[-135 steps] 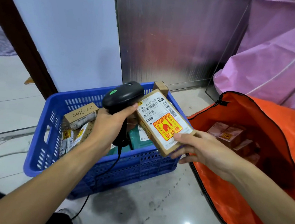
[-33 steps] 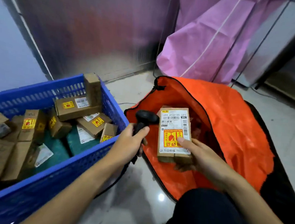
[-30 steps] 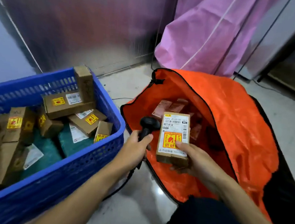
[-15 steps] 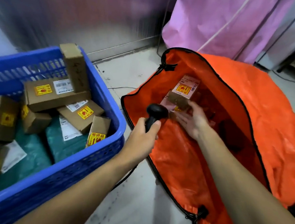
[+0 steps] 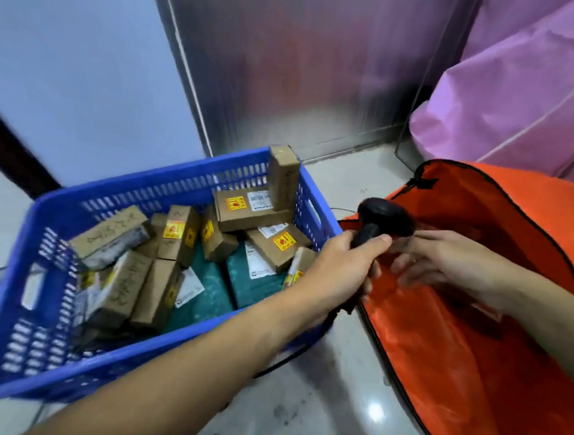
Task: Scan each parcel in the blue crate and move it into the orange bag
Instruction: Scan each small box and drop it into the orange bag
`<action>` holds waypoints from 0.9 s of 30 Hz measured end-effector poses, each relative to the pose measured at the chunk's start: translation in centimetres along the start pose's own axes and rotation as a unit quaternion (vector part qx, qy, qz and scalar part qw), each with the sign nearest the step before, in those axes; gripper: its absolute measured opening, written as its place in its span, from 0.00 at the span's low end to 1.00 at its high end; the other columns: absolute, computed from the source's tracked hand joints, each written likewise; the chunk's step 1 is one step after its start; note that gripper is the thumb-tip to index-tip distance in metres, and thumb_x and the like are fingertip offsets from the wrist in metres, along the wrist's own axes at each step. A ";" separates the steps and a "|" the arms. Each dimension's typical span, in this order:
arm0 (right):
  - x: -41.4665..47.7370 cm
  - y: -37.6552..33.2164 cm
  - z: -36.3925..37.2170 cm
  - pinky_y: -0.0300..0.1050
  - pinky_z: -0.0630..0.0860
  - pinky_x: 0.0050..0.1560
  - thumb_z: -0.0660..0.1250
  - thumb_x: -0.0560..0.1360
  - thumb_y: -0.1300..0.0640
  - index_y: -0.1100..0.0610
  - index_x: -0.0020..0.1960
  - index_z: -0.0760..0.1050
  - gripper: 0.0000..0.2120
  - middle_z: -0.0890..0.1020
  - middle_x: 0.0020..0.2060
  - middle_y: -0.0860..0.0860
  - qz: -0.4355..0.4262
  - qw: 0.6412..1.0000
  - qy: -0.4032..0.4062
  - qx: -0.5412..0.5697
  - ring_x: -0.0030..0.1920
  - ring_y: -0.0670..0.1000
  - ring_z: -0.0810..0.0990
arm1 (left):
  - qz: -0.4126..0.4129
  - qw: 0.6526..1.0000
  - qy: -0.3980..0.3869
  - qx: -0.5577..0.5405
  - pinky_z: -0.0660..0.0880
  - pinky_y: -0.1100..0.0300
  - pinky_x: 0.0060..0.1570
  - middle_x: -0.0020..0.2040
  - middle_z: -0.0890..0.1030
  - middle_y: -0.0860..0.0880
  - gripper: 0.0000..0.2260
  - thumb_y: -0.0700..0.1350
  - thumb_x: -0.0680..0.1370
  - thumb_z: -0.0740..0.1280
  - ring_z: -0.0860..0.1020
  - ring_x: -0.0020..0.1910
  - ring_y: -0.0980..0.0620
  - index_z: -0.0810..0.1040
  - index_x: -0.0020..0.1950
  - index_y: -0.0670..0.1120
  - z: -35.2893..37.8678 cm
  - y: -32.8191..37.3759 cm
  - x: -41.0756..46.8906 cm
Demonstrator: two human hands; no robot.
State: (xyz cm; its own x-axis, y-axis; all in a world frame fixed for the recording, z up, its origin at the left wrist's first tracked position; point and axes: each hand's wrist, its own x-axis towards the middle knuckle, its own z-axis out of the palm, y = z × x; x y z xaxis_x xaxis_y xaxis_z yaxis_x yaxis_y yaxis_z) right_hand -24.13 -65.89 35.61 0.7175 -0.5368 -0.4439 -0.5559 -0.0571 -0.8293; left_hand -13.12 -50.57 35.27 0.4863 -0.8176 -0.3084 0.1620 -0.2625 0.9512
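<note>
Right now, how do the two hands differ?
The left hand grips the scanner at the crate's edge; the right hand holds nothing. The left hand's fingers are curled; the right hand's are loose, over the bag's mouth. Both are bare.

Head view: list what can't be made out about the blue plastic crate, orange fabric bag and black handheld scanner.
Head view throughout:
Orange fabric bag: cut off by the right and bottom edges; right hand and forearm cover most of its inside.
Blue plastic crate: label print on its brown cardboard parcels is blurred and too small; left forearm hides the near right corner.
Black handheld scanner: left hand covers its grip.
</note>
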 end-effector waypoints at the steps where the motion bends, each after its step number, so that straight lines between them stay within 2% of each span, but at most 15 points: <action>1: -0.7 -1.7 0.4 0.55 0.79 0.51 0.65 0.82 0.56 0.61 0.57 0.81 0.11 0.87 0.42 0.58 -0.014 1.000 -0.004 -0.018 0.42 0.60 0.86 | 0.008 1.000 0.015 0.001 0.69 0.63 0.23 0.33 0.75 0.46 0.12 0.49 0.84 0.66 0.72 0.25 0.51 0.74 0.45 0.43 -1.4 1.4 -1.2; 5: -3.1 -7.7 2.4 0.44 0.80 0.39 0.65 0.83 0.57 0.62 0.55 0.81 0.09 0.86 0.41 0.59 -0.078 0.993 -0.020 -0.086 0.37 0.56 0.85 | 0.035 0.997 0.069 0.004 0.71 0.62 0.24 0.36 0.80 0.45 0.08 0.47 0.84 0.65 0.74 0.28 0.49 0.74 0.51 0.43 -8.8 6.3 -7.1; 8: -3.9 -10.4 4.3 0.50 0.80 0.45 0.66 0.83 0.56 0.60 0.55 0.81 0.08 0.87 0.42 0.59 -0.107 0.987 -0.034 -0.113 0.38 0.56 0.86 | 0.043 0.991 0.127 0.017 0.74 0.60 0.29 0.34 0.82 0.46 0.10 0.47 0.84 0.66 0.77 0.28 0.50 0.76 0.54 0.40 -14.4 7.7 -11.1; 10: -4.0 -11.2 6.2 0.52 0.80 0.50 0.66 0.83 0.55 0.58 0.55 0.81 0.08 0.87 0.42 0.56 -0.117 0.983 -0.042 -0.138 0.39 0.54 0.86 | 0.043 0.985 0.166 0.001 0.74 0.56 0.32 0.39 0.82 0.40 0.10 0.45 0.84 0.66 0.76 0.29 0.47 0.76 0.55 0.38 -17.3 7.2 -13.2; 12: -3.4 -11.4 8.3 0.51 0.81 0.50 0.66 0.83 0.53 0.57 0.54 0.81 0.08 0.88 0.42 0.55 -0.116 0.979 -0.049 -0.161 0.40 0.53 0.86 | 0.029 0.979 0.198 -0.043 0.74 0.57 0.31 0.40 0.80 0.39 0.07 0.43 0.84 0.66 0.76 0.28 0.48 0.76 0.56 0.38 -19.3 5.7 -14.6; 15: -0.5 -10.2 11.8 0.46 0.80 0.48 0.64 0.83 0.53 0.55 0.53 0.81 0.08 0.87 0.45 0.55 -0.103 0.969 -0.051 -0.220 0.44 0.53 0.86 | 0.003 0.972 0.231 -0.043 0.74 0.54 0.36 0.37 0.82 0.44 0.08 0.45 0.84 0.66 0.77 0.30 0.49 0.77 0.56 0.40 -21.4 3.2 -15.5; 17: 1.7 -8.9 13.3 0.46 0.80 0.47 0.64 0.84 0.54 0.58 0.55 0.80 0.10 0.86 0.47 0.57 -0.091 0.965 -0.046 -0.241 0.45 0.53 0.85 | 0.003 0.972 0.233 -0.040 0.75 0.52 0.39 0.37 0.83 0.46 0.08 0.46 0.84 0.66 0.78 0.32 0.49 0.78 0.55 0.42 -21.9 2.7 -15.8; 20: 5.2 -6.9 15.1 0.54 0.80 0.56 0.65 0.83 0.54 0.60 0.54 0.80 0.10 0.84 0.46 0.56 -0.057 0.966 -0.022 -0.251 0.45 0.52 0.82 | 0.013 0.975 0.215 -0.051 0.76 0.54 0.39 0.40 0.83 0.43 0.07 0.46 0.84 0.66 0.78 0.31 0.49 0.78 0.55 0.42 -22.4 3.4 -16.3; 21: 6.3 -6.1 15.4 0.56 0.80 0.55 0.65 0.83 0.53 0.61 0.53 0.80 0.11 0.83 0.45 0.56 -0.043 0.968 -0.014 -0.248 0.44 0.53 0.81 | 0.015 0.977 0.209 -0.048 0.76 0.53 0.40 0.40 0.83 0.42 0.08 0.46 0.84 0.66 0.78 0.31 0.49 0.78 0.55 0.42 -22.4 3.5 -16.4; 24: 9.6 -4.5 16.2 0.52 0.74 0.45 0.65 0.83 0.52 0.64 0.50 0.79 0.14 0.79 0.41 0.58 -0.013 0.964 0.011 -0.266 0.42 0.56 0.77 | 0.014 0.979 0.199 -0.043 0.76 0.50 0.44 0.41 0.83 0.42 0.08 0.47 0.84 0.66 0.79 0.32 0.49 0.79 0.54 0.42 -22.7 3.3 -16.2; 27: 12.8 -3.2 16.8 0.49 0.70 0.43 0.65 0.83 0.49 0.63 0.48 0.76 0.17 0.77 0.38 0.58 0.022 0.937 0.012 -0.347 0.39 0.56 0.76 | 0.006 0.979 0.196 -0.047 0.76 0.50 0.43 0.42 0.84 0.42 0.08 0.49 0.83 0.67 0.80 0.33 0.49 0.78 0.56 0.44 -23.0 3.0 -15.4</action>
State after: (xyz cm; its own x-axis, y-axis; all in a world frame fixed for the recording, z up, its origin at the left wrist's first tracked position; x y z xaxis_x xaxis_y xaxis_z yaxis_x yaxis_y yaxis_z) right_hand -6.09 -58.44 26.90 0.6822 -0.5694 -0.4587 -0.7301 -0.5644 -0.3853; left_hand -0.35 -26.97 42.72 0.7777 -0.5563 -0.2927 0.2239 -0.1899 0.9559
